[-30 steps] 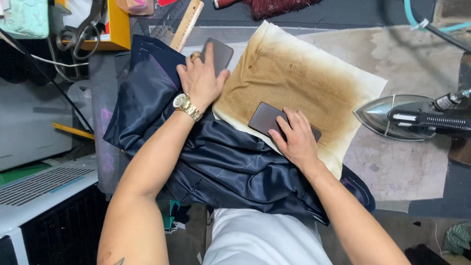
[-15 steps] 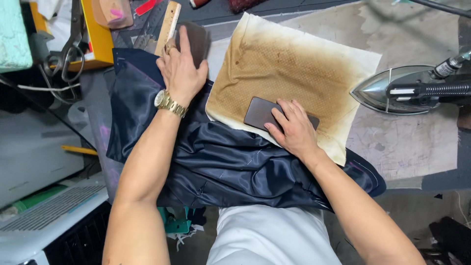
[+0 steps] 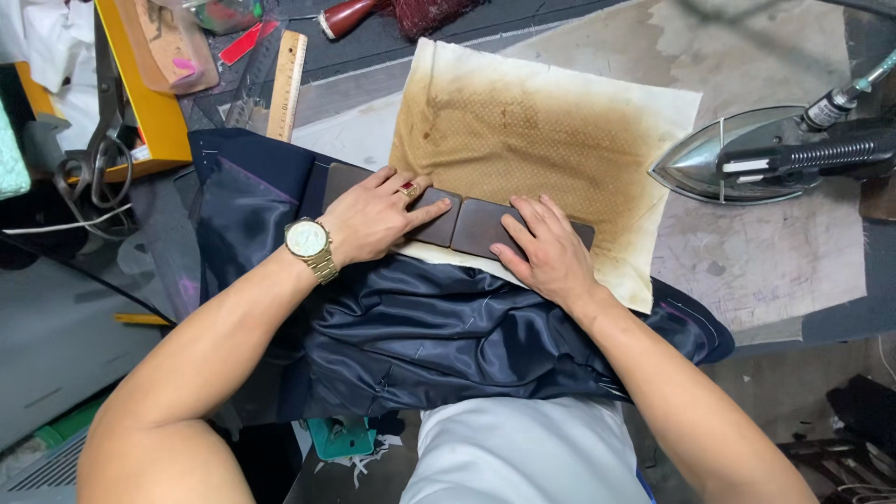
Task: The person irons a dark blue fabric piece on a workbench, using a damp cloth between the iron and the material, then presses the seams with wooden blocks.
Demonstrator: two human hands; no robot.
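Head view, L hand (image 3: 373,219), R hand (image 3: 546,252) flat, spread on dark blocks (image 3: 467,226), end-to-end, prob. lengthwise left-right.

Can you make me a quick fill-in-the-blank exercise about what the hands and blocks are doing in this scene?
1. The left hand presses a dark block that lies end to end with the ____ hand's block.
2. Both blocks rest on a scorched ____ cloth.
3. The steam iron sits to the ____ of the cloth.
4. A gold ____ is on the left wrist.

Missing words: right; pressing; right; watch
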